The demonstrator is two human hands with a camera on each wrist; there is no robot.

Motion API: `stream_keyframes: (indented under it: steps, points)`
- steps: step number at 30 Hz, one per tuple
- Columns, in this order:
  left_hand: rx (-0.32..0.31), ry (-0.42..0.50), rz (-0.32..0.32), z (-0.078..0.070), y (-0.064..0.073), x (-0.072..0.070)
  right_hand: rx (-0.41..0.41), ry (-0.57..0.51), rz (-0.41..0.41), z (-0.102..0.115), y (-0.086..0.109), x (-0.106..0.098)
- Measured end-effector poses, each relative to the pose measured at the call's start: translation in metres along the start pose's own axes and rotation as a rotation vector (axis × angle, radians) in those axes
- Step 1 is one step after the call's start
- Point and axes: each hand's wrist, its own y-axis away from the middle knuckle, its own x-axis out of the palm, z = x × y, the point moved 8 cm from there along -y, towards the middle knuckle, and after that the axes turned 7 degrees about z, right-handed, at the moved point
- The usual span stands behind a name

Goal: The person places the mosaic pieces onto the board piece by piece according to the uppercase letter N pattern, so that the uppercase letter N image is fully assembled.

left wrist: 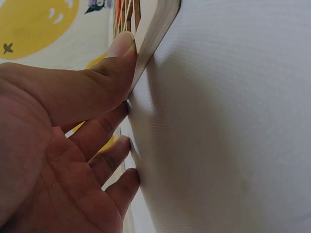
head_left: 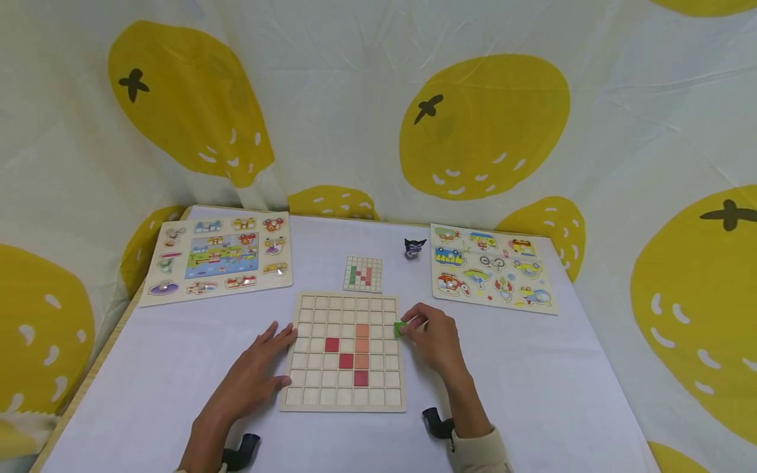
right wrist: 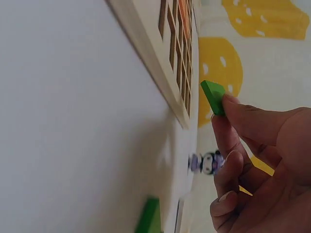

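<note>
A square wooden grid board (head_left: pixel 313 404) lies flat in the middle of the table. Three red tiles (head_left: pixel 332 344) step diagonally down its cells, and three orange tiles (head_left: pixel 362 345) stand in one column. My right hand (head_left: pixel 434 338) pinches a green square tile (right wrist: pixel 213 96) between thumb and forefinger, raised over the board's right edge. Another green tile (right wrist: pixel 149 216) lies on the cloth below that hand in the right wrist view. With fingers spread, my left hand (head_left: pixel 254 371) rests at the board's left edge, its thumb (left wrist: pixel 121 46) against the side.
Behind the board lies a small pattern card (head_left: pixel 363 274) with coloured squares. A small dark figurine (head_left: pixel 412 247) stands to its right. One picture puzzle board (head_left: pixel 278 226) lies at the back left, another (head_left: pixel 493 302) at the back right. A fruit-print curtain (head_left: pixel 337 98) hangs behind.
</note>
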Motion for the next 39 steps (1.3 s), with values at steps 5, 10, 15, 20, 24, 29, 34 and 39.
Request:
stream_keyframes:
  steps: [5, 10, 15, 20, 24, 29, 34, 39]
  points:
    - [0.002, -0.001, -0.001, 0.0, -0.001, 0.0, -0.038, -0.034, 0.028, 0.016, 0.003, 0.02]
    - [0.012, 0.001, -0.003, -0.001, -0.001, 0.0, -0.064, -0.051, 0.06, 0.031, 0.006, 0.037]
    - [0.009, 0.002, 0.001, -0.002, 0.0, -0.001, -0.099, -0.058, 0.082, 0.048, 0.005, 0.049]
    - [0.003, 0.0, 0.005, -0.001, -0.001, -0.001, -0.12, -0.062, 0.104, 0.062, 0.004, 0.06]
    - [0.002, -0.002, 0.008, -0.001, 0.0, -0.001, -0.124, -0.054, 0.108, 0.071, 0.002, 0.069]
    - [0.01, 0.005, 0.005, -0.001, 0.001, -0.002, -0.118, -0.034, 0.122, 0.081, -0.002, 0.081]
    - [0.021, 0.008, -0.002, -0.001, 0.001, -0.002, -0.117, -0.015, 0.139, 0.093, -0.005, 0.091]
    - [0.016, 0.01, 0.001, 0.0, 0.0, -0.001, -0.127, 0.026, 0.144, 0.102, -0.007, 0.1]
